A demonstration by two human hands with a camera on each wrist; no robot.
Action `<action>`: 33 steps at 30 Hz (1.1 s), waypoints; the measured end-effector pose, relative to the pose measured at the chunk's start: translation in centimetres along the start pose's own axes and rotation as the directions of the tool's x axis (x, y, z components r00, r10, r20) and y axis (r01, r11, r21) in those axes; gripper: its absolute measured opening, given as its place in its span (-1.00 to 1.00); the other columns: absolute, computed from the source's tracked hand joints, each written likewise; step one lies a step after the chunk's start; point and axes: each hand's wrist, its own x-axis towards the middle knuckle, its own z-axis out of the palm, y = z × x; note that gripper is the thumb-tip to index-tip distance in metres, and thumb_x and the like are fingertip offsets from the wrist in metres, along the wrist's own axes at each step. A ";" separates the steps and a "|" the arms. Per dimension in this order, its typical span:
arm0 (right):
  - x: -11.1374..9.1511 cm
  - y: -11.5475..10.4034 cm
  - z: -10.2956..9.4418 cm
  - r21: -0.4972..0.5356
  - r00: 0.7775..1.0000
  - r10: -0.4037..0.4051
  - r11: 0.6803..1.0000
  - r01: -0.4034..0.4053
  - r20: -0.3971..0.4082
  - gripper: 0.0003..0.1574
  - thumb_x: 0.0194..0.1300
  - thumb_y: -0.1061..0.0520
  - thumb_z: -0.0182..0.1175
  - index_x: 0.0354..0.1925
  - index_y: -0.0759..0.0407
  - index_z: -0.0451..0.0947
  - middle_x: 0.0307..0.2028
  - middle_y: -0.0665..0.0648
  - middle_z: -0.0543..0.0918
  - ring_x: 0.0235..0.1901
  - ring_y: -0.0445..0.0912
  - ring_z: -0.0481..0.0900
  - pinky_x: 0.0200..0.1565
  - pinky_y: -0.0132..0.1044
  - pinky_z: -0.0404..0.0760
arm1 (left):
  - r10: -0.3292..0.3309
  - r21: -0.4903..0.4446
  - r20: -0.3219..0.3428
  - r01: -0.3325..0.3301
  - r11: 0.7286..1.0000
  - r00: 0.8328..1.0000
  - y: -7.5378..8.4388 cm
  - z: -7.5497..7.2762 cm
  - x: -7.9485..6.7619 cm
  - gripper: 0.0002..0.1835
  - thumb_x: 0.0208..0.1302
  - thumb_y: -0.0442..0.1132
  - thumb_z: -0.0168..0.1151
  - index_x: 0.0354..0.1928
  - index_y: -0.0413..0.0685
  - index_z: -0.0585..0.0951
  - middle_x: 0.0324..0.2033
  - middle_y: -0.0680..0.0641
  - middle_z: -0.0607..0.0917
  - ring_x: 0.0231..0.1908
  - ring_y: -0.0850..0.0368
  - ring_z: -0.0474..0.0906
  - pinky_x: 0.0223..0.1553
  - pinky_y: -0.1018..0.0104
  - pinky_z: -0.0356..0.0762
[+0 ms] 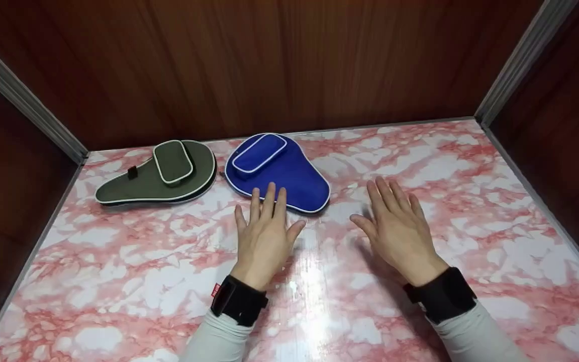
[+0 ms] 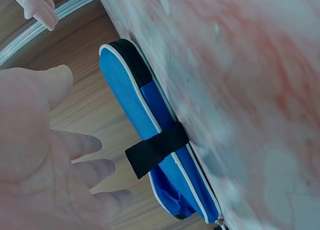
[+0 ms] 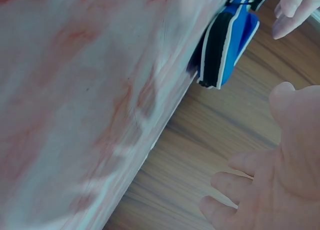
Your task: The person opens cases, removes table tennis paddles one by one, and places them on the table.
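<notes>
Grip left point(image 1: 264, 239): straight-fingered, holding nothing, near blue case point(image 1: 289, 176) | grip right point(image 1: 401, 234): straight-fingered, holding nothing

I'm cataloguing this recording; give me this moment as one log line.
left hand: empty, nearest blue case | right hand: empty, above table | green case: on table, left of blue case

The left grip point(image 1: 264, 241), a bare hand, hovers palm down above the tabletop point(image 1: 118, 296), fingers point(image 1: 268, 201) straight and spread toward its far edge. The right grip point(image 1: 402, 236) hangs likewise, nearer the right edge, well apart. The thumbs point(image 1: 296, 230) angle toward each other; both forearms point(image 1: 473, 334) slant inward.
</notes>
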 end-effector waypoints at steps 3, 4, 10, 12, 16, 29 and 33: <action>0.2 -0.1 0.0 0.002 1.000 -0.004 1.000 0.004 -0.003 0.05 0.72 -0.40 -0.04 0.76 0.22 0.07 0.73 0.32 0.10 0.72 0.26 -0.03 0.60 0.39 -0.05 | -0.002 0.004 -0.004 0.002 1.000 1.000 0.0 -0.2 0.1 -0.14 0.64 0.24 0.19 0.72 -0.09 0.29 0.71 -0.19 0.21 0.70 -0.34 0.02 0.52 -0.59 -0.02; 0.2 -0.1 0.0 0.004 1.000 -0.006 1.000 0.006 -0.005 0.04 0.72 -0.40 -0.04 0.76 0.23 0.07 0.73 0.33 0.10 0.72 0.27 -0.03 0.60 0.40 -0.05 | -0.001 0.005 -0.005 0.001 1.000 1.000 0.0 -0.3 0.0 -0.14 0.64 0.25 0.18 0.73 -0.10 0.29 0.71 -0.20 0.21 0.70 -0.34 0.02 0.52 -0.59 -0.02; 0.2 -0.3 0.2 0.006 1.000 -0.015 1.000 0.015 -0.007 0.04 0.72 -0.41 -0.04 0.76 0.22 0.08 0.73 0.31 0.10 0.71 0.28 0.00 0.60 0.39 -0.05 | -0.011 0.007 0.013 0.011 1.000 1.000 0.2 -0.4 0.0 -0.13 0.65 0.27 0.15 0.73 -0.09 0.27 0.72 -0.20 0.20 0.70 -0.34 0.02 0.52 -0.60 -0.04; 0.2 -0.3 0.2 0.008 1.000 -0.015 1.000 0.015 0.004 0.05 0.72 -0.42 -0.06 0.77 0.21 0.06 0.73 0.31 0.08 0.72 0.28 -0.01 0.61 0.39 -0.06 | -0.018 0.000 0.029 0.018 1.000 0.999 0.3 -0.3 0.1 -0.13 0.65 0.27 0.15 0.74 -0.09 0.26 0.71 -0.20 0.20 0.69 -0.34 0.02 0.53 -0.58 -0.05; 0.1 -0.2 0.2 0.008 1.000 -0.010 1.000 0.010 0.011 0.05 0.72 -0.41 -0.05 0.77 0.22 0.05 0.73 0.32 0.09 0.71 0.29 -0.01 0.60 0.40 -0.04 | 0.000 -0.019 0.044 0.000 1.000 0.999 0.7 0.1 1.1 -0.14 0.64 0.24 0.18 0.73 -0.11 0.27 0.70 -0.23 0.24 0.67 -0.36 0.09 0.55 -0.55 -0.03; 0.0 0.5 -0.5 0.016 1.000 0.008 1.000 -0.008 -0.005 0.02 0.72 -0.36 0.01 0.73 0.27 0.13 0.70 0.36 0.16 0.69 0.32 0.05 0.57 0.43 0.01 | 0.003 0.058 0.105 -0.009 0.998 0.995 3.7 2.4 5.0 -0.17 0.64 0.32 0.12 0.75 0.13 0.27 0.71 -0.17 0.23 0.68 -0.32 0.10 0.49 -0.59 0.09; 0.1 0.7 -0.6 0.024 1.000 0.015 1.000 -0.015 0.001 0.04 0.72 -0.39 -0.01 0.74 0.26 0.12 0.70 0.37 0.15 0.69 0.33 0.04 0.58 0.44 -0.02 | -0.017 0.100 0.094 0.007 0.995 0.995 4.3 3.0 5.5 -0.21 0.63 0.34 0.11 0.74 0.23 0.30 0.70 -0.20 0.23 0.67 -0.36 0.10 0.46 -0.63 0.11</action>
